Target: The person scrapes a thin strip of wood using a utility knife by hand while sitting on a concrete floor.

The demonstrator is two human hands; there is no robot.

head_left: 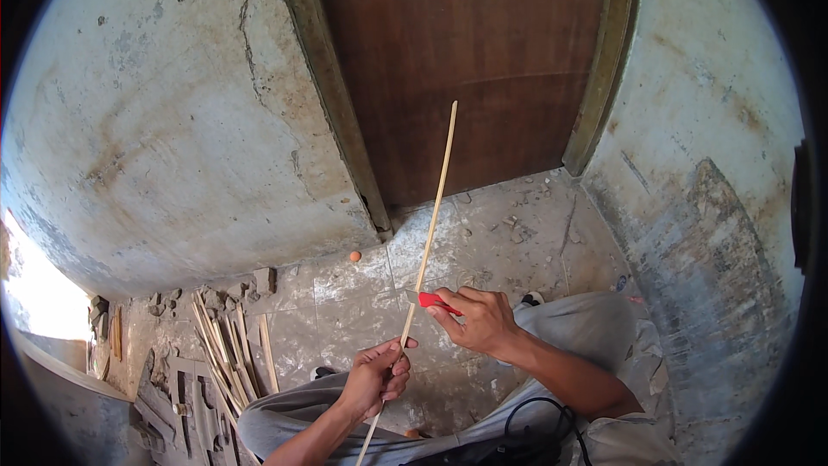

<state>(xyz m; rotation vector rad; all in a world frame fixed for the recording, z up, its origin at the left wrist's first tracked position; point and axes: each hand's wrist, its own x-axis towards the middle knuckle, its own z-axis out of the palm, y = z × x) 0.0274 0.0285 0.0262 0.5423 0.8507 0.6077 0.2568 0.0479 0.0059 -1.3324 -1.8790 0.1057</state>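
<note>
A long, thin, pale wooden strip [441,181] slants up and away in front of me, its lower end passing down over my lap. My left hand [376,377] is closed around its lower part. In my right hand [481,321] is a red-handled utility knife [439,301], gripped between thumb and fingers. The knife's short blade points left and meets the strip a little above my left hand; whether it cuts into the wood I cannot tell.
A bundle of similar strips [226,349] lies to my left beside slatted grey pieces [194,406]. Rubble [252,286] lines the cracked wall [172,138]. A small orange ball-like thing [355,256] rests on the dusty floor. A brown door [466,60] stands ahead.
</note>
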